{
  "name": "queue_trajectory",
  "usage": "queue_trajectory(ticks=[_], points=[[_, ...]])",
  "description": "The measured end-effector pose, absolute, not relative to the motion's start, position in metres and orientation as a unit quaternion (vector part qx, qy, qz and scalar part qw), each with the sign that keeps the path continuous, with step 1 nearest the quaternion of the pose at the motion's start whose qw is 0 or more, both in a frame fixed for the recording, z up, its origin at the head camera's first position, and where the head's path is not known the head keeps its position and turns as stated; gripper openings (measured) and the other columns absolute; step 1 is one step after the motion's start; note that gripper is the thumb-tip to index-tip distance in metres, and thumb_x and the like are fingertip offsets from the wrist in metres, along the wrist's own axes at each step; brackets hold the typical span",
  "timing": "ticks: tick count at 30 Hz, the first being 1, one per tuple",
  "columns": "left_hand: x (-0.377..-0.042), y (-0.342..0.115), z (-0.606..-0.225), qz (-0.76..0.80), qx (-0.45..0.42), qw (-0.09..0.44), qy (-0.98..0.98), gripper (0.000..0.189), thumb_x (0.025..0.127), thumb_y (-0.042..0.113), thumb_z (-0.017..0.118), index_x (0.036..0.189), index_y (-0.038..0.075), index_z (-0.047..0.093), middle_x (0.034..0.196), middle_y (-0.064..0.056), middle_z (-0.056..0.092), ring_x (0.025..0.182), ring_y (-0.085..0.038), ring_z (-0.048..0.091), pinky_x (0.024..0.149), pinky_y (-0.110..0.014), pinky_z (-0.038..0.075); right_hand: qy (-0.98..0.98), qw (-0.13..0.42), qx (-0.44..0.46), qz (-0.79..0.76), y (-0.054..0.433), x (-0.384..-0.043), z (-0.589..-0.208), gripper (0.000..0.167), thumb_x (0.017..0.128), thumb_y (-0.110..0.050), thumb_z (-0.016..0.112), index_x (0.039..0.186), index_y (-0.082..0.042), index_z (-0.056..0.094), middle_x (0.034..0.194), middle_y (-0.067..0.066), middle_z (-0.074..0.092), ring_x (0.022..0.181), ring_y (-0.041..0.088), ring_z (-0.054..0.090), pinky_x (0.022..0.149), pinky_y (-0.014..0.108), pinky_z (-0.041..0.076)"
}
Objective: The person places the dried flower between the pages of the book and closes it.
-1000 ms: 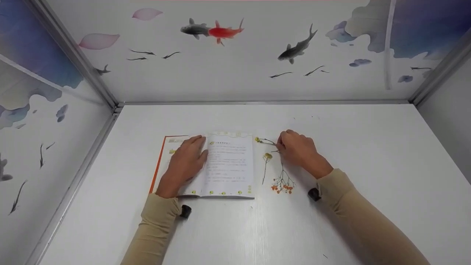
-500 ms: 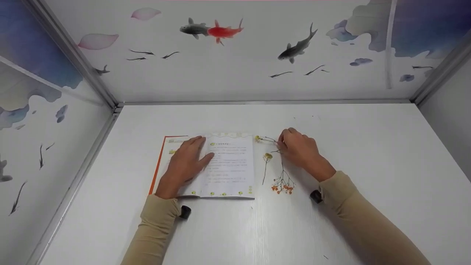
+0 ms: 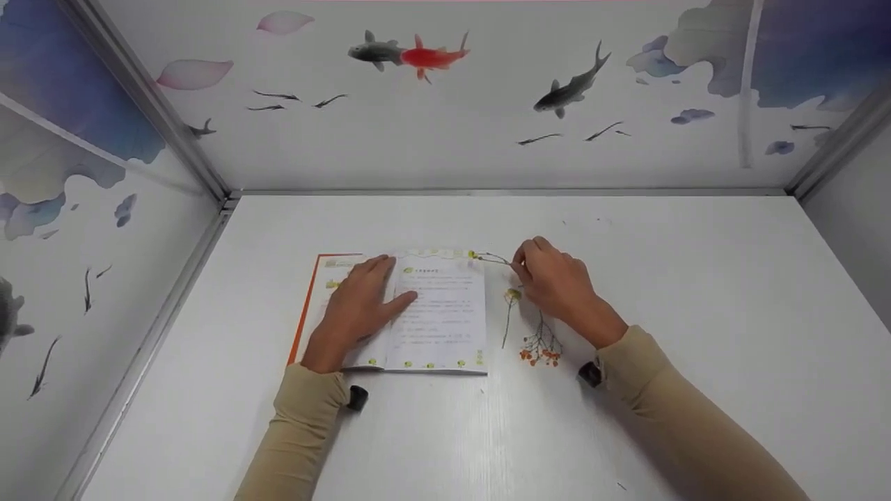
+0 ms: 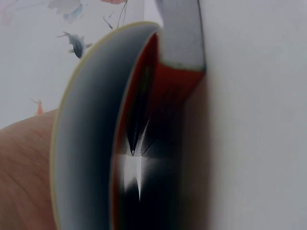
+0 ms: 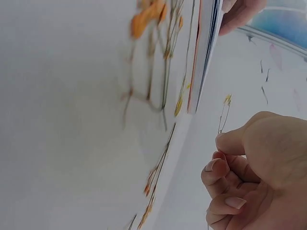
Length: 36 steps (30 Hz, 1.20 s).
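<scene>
Nearest us, two tan sleeves (image 3: 299, 424) run in over the white table (image 3: 452, 445), with a black wrist camera (image 3: 590, 374) at each cuff. A little farther on, to the right of the book, we find the orange-berried sprig (image 3: 541, 348) lying with its berries toward us and its stem running up under the right hand (image 3: 557, 282). Just beside it, between the berries and the book, lies a short yellow sprig (image 3: 507, 316). The book (image 3: 445, 320) lies spread on the table, and the left hand (image 3: 358, 296) rests across its left page, grip loose, fingers laid out, thumb reaching onto the right page. From the left wrist we see a curved page and an orange-red cover. Beyond the short sprig, the right hand's grip is closed, thumb and finger pinching the stem of a long yellow sprig (image 3: 495, 258); its blooms point left over the book's far right corner, though we cannot tell whether they touch. Farthest off, the back wall (image 3: 445, 139) bears painted fish (image 3: 434, 58).
</scene>
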<state>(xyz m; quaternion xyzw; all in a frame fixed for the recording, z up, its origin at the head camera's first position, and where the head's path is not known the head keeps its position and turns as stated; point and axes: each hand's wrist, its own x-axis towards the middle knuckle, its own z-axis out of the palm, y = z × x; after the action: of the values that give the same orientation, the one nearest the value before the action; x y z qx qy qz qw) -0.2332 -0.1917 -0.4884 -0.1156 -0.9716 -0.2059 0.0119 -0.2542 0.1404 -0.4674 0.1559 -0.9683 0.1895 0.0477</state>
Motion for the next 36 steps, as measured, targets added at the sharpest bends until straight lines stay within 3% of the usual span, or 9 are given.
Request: queue_trajectory(ticks=[14, 31, 36], points=[[-0.233, -0.189, -0.489, -0.202, -0.119, 0.012, -0.972, 0.080, 0.104, 0.052, 0.069, 0.162, 0.001, 0.046, 0.167, -0.019, 0.048, 0.157, -0.038, 0.045, 0.127, -0.055, 0.041, -0.960, 0.057, 0.192, 0.196, 0.100, -0.248, -0.468, 0.016, 0.112, -0.024, 0.062, 0.113, -0.008, 0.068, 0.106, 0.010, 0.066, 0.078, 0.024, 0.065, 0.063, 0.040, 0.054], [-0.231, -0.192, -0.486, -0.204, -0.114, -0.009, -0.972, 0.091, 0.102, 0.060, 0.069, 0.166, 0.004, 0.040, 0.172, -0.018, 0.043, 0.160, -0.037, 0.040, 0.128, -0.056, 0.037, -0.967, -0.035, 0.172, 0.185, 0.062, -0.246, -0.475, 0.020, 0.110, -0.030, 0.066, 0.116, -0.012, 0.071, 0.112, 0.006, 0.069, 0.089, 0.025, 0.068, 0.080, 0.049, 0.059], [-0.230, -0.192, -0.485, -0.205, -0.114, -0.015, -0.972, 0.097, 0.099, 0.066, 0.069, 0.168, 0.005, 0.038, 0.173, -0.017, 0.041, 0.161, -0.037, 0.039, 0.129, -0.056, 0.037, -0.965, -0.044, 0.179, 0.185, 0.060, -0.245, -0.476, 0.017, 0.109, -0.029, 0.067, 0.114, -0.013, 0.073, 0.108, 0.004, 0.069, 0.087, 0.023, 0.066, 0.078, 0.046, 0.057]])
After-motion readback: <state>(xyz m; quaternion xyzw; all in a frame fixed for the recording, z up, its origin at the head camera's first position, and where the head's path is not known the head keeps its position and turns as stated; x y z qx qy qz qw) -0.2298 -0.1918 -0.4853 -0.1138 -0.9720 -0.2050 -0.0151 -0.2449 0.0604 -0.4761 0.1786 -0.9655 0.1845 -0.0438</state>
